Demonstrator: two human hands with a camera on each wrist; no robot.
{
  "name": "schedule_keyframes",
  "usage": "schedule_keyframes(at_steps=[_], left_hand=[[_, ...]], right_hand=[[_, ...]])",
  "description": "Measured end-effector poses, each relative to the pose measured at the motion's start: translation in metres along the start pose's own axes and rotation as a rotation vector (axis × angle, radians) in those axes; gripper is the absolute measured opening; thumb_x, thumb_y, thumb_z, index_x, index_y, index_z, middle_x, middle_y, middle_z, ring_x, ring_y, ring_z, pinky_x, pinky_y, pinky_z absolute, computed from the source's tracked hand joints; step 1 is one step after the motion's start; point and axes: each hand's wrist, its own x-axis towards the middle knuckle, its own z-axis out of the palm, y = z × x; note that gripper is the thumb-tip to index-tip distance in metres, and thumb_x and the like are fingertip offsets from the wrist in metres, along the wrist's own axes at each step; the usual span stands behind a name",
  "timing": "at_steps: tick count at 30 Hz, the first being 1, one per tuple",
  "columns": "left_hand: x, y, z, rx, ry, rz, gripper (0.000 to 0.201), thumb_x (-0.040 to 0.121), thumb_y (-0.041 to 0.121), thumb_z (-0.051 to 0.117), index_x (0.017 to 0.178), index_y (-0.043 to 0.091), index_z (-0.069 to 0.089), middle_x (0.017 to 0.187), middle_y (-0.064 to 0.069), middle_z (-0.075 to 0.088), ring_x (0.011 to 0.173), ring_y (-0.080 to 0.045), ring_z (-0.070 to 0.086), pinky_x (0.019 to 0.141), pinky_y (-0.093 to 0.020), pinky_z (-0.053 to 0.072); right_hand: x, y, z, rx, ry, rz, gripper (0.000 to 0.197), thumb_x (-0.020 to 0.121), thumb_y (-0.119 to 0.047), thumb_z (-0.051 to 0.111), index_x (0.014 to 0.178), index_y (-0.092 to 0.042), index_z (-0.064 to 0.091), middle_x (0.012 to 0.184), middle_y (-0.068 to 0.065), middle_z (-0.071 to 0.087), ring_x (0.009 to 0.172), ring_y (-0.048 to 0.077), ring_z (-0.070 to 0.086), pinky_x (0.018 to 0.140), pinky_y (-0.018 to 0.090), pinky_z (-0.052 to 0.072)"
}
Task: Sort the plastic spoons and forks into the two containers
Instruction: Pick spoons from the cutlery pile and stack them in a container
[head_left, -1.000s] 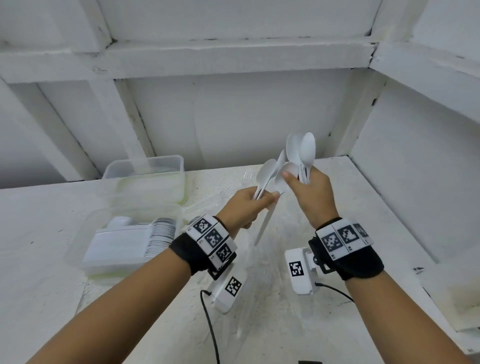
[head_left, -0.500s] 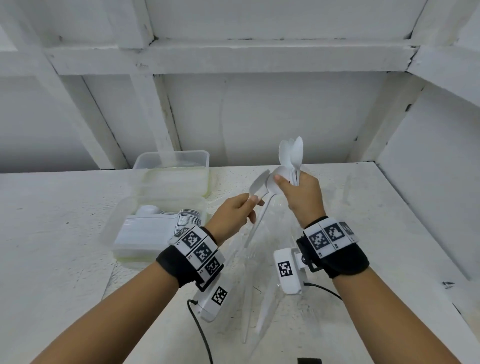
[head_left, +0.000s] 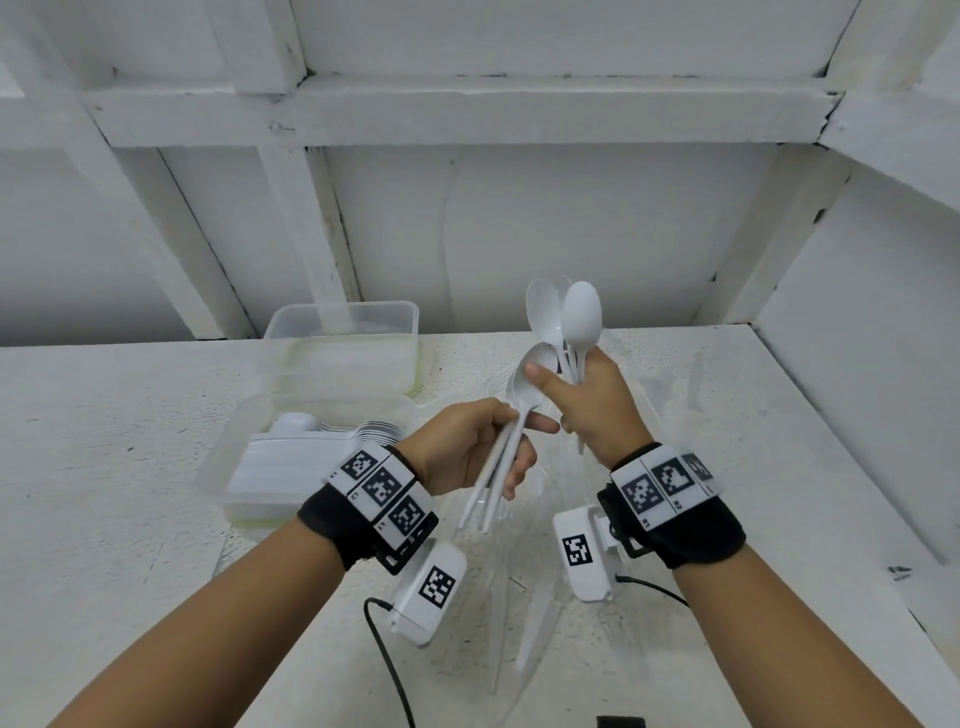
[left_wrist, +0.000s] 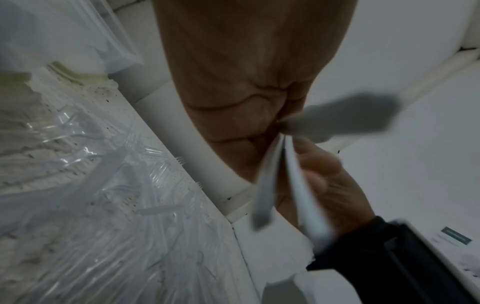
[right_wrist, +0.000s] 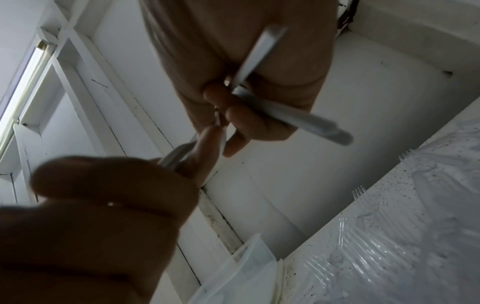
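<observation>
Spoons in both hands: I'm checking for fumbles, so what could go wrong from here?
1. The right hand holds several spoons fanned upright; the loose grip could let one slip.
2. The left hand pinches handles while the right thumb touches the same spoon, so the handover could drop it onto the clear forks lying unsorted below.

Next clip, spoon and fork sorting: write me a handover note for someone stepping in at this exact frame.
Left hand: grips white plastic spoons by the handles.
Right hand: holds a bunch of white spoons, bowls up.
Done: near clear plastic container holds stacked white spoons.
Far clear container: contents unclear.
Left: put the held spoons in the near container; clear plastic forks lie loose on the white table.
</observation>
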Motion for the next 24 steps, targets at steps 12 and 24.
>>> schedule_keyframes(at_steps=[12, 24], left_hand=[[0.003, -0.004, -0.003, -0.032, -0.105, -0.009, 0.029, 0.091, 0.027, 0.042, 0.110, 0.009, 0.055, 0.058, 0.004, 0.046, 0.049, -0.007, 0.046, 0.050, -0.019, 0.043], [0.020, -0.011, 0.014, -0.060, 0.410, 0.185, 0.027, 0.102, 0.026, 0.031, 0.089, 0.011, 0.050, 0.056, 0.003, 0.037, 0.044, -0.007, 0.032, 0.040, -0.017, 0.027]], right_hand=[[0.000, -0.004, -0.013, 0.076, -0.138, 0.093, 0.009, 0.088, -0.017, 0.062, 0.091, -0.012, 0.055, 0.057, -0.011, 0.046, 0.042, 0.000, 0.041, 0.041, 0.016, 0.032], [-0.016, 0.005, 0.008, 0.025, 0.113, 0.065, 0.006, 0.097, -0.020, 0.044, 0.099, -0.016, 0.040, 0.071, -0.001, 0.043, 0.055, 0.011, 0.041, 0.052, 0.025, 0.036]])
